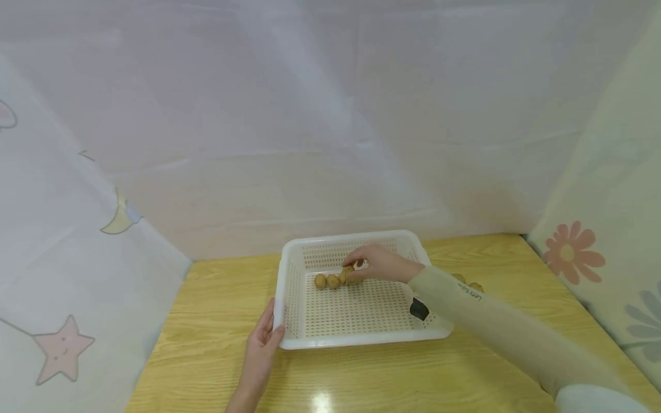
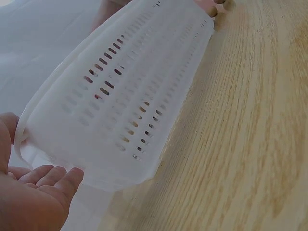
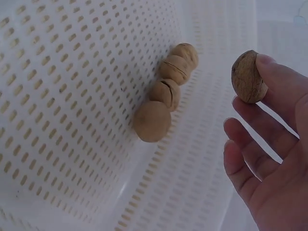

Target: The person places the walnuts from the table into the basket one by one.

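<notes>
A white plastic basket [image 1: 356,342] with slotted walls stands on the wooden table. My left hand [image 1: 262,343] grips its left rim near the front corner, thumb at the edge and fingers against the outer wall, as the left wrist view shows. Over the inside of the basket, my right hand [image 1: 381,264] pinches a brown walnut [image 3: 249,77] between thumb and index finger; the other fingers are loosely bent. Several walnuts [image 3: 153,121] lie in a row on the basket floor, close by the held one. Some of these have a crack along the shell.
More walnuts [image 1: 476,287] lie on the table right of the basket, partly hidden by the right sleeve [image 1: 496,321]. A small black object [image 1: 419,308] shows below the right wrist. A pale cloth wall [image 1: 330,143] stands behind the wooden table [image 1: 217,304].
</notes>
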Demonstrator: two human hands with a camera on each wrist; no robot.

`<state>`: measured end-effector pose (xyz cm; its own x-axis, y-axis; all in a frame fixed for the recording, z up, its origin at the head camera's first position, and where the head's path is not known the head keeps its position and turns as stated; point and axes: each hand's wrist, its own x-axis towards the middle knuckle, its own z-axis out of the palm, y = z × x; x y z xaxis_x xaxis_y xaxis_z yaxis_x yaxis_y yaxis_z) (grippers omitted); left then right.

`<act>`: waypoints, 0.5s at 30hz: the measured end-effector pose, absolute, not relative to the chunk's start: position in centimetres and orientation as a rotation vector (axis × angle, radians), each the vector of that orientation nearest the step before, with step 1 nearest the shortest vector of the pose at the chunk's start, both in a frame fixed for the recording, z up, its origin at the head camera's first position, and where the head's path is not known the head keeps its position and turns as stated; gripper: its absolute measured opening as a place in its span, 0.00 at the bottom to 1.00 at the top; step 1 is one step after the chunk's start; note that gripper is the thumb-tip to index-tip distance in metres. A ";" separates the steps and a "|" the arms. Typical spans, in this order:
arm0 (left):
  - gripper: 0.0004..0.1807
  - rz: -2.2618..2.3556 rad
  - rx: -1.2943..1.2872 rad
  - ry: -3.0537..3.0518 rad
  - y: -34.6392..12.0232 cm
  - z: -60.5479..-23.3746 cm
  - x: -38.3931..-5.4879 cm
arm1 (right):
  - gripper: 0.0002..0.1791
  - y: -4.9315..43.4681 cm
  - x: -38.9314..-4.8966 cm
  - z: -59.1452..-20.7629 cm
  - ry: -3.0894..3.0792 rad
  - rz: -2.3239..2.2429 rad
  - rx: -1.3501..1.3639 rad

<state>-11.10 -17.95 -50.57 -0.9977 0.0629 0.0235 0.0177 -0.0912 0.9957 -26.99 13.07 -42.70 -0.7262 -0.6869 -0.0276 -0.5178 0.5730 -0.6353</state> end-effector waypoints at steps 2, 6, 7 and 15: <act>0.38 2.297 0.095 2.092 -17.9 -50.6 -11.1 | 0.17 12.2 -27.3 -43.5 2.509 -0.873 -1.028; 0.37 2.285 0.089 2.100 -17.8 -50.6 -11.1 | 0.18 10.6 -27.8 -45.5 2.487 -0.818 -1.072; 0.37 2.283 0.086 2.100 -17.8 -50.5 -11.1 | 0.18 10.3 -27.8 -45.9 2.479 -0.810 -1.075; 0.37 2.286 0.095 2.099 -17.8 -50.5 -11.1 | 0.17 8.4 -28.0 -48.5 2.455 -0.696 -1.100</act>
<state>-11.06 -17.83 -50.47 -0.9974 0.0685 0.0203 0.0144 -0.0860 0.9962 -27.96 8.44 -48.52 -0.6318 -0.7655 -0.1218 -0.5876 0.5755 -0.5688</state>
